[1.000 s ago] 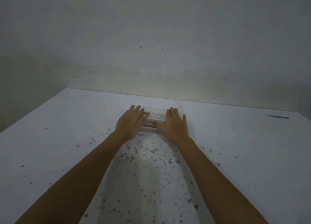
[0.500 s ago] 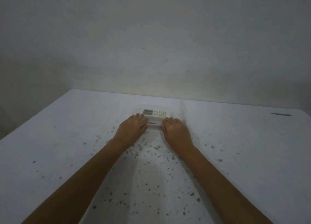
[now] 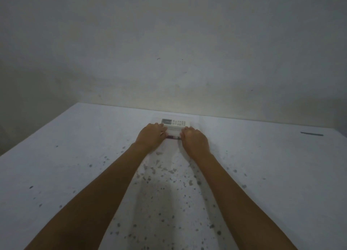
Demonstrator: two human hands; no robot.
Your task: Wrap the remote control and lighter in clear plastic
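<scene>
A white remote control with a small screen and buttons lies crosswise near the table's far edge. Just in front of it lies a dark red lighter, partly hidden by my hands. Both rest on a sheet of clear plastic that runs back between my forearms; its faint edges show around the remote. My left hand has its fingers curled on the remote's left end. At the right end, the fingers of my right hand are curled the same way.
The white table is speckled with dark spots, mostly between my arms. A thin dark strip lies far right near the back edge. A bare wall rises directly behind the table.
My hands lay flat over the remote, then drew back toward me and curled at its ends. The remote's face and the lighter came into view, and the bundle sits slightly farther from me.
</scene>
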